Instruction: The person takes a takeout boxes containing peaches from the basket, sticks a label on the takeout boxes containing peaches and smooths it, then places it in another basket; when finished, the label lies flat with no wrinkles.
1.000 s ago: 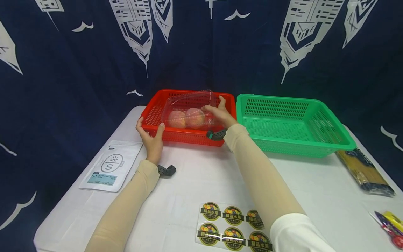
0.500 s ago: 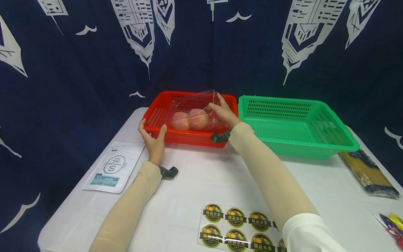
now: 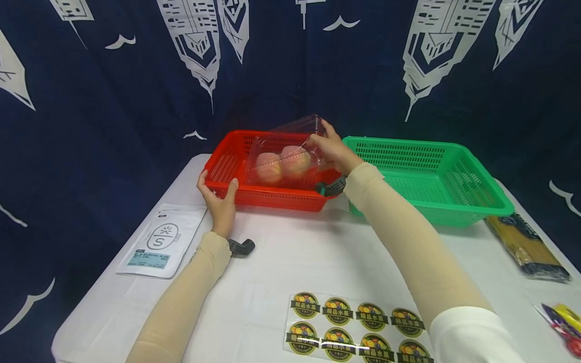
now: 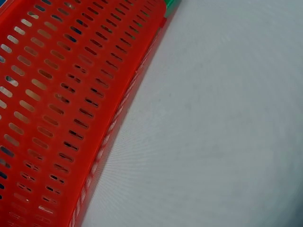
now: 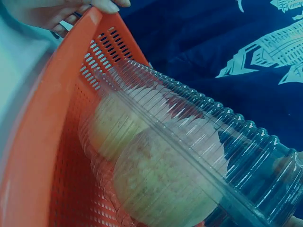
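My right hand (image 3: 335, 148) grips the right end of a clear plastic clamshell box (image 3: 278, 142), tilted with that end higher. Inside the box lie two round pink-and-yellow fruits, apple-like, one on the left (image 3: 269, 168) and one on the right (image 3: 296, 160). The box is partly inside and partly above the red perforated basket (image 3: 277, 195). My left hand (image 3: 220, 213) holds the basket's rim at its front left corner; the right wrist view also shows these fingers (image 5: 108, 5) over the rim. Only the basket's side wall (image 4: 66, 109) and the tabletop appear in the left wrist view.
A green basket (image 3: 431, 214) stands right of the red one, partly behind my right forearm. A white pouch (image 3: 161, 242) lies on the left. A sheet of round stickers (image 3: 354, 325) lies in front. A brown package (image 3: 528, 247) and scissors (image 3: 573, 345) are on the right.
My right hand has moved up and to the right, raising the clamshell box with the fruits from lower in the red basket. My left hand stays on the rim.
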### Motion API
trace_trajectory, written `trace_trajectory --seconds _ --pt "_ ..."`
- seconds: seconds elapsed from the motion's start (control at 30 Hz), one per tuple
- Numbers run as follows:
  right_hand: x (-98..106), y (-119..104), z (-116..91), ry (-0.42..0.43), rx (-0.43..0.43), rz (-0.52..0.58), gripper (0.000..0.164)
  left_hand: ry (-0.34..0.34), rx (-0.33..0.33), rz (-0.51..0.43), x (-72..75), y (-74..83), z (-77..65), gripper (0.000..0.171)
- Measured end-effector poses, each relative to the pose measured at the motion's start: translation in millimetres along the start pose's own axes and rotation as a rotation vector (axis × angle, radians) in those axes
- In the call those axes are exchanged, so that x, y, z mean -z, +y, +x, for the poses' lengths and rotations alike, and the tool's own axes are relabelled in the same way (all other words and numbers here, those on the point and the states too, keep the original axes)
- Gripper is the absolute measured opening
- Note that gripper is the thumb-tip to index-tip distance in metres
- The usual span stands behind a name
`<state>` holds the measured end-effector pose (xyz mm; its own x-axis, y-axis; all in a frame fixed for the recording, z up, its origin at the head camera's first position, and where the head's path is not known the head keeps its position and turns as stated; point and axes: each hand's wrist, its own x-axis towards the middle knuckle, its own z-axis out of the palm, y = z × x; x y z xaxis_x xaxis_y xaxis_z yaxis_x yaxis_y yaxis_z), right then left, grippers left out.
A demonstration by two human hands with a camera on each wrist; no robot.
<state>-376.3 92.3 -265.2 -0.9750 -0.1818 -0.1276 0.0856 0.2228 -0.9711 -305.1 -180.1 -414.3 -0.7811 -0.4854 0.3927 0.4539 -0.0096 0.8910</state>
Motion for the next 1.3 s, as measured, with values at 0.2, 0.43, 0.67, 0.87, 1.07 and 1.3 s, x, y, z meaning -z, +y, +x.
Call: trace_trajectory --seconds 0.2,0.43,0.67,0.87,1.07,1.3 --pt "18 -8 -8 -0.020 -0.002 -0.008 0.096 0.005 0.013 -0.001 -1.0 0.1 0.1 0.078" --pt "41 -9 -21 -0.061 -0.010 -0.018 0.094 0.019 0.017 -0.005 -1.8 1.8 0.2 0.078" --pt "61 -3 -29 -0.073 -0.048 0.058 0.093 0.012 0.013 0.007 -1.3 1.6 0.1 0.078" --pt "75 8 -40 -0.084 -0.043 0.096 0.091 0.004 0.022 0.001 -0.1 0.6 -0.4 0.078" --pt "87 23 -55 -0.102 -0.036 0.149 0.087 0.003 0.015 -0.003 -1.2 0.9 -1.1 0.078" --pt "92 36 -76 -0.093 -0.001 0.181 0.085 0.002 0.016 0.000 0.4 -0.1 0.3 0.078"
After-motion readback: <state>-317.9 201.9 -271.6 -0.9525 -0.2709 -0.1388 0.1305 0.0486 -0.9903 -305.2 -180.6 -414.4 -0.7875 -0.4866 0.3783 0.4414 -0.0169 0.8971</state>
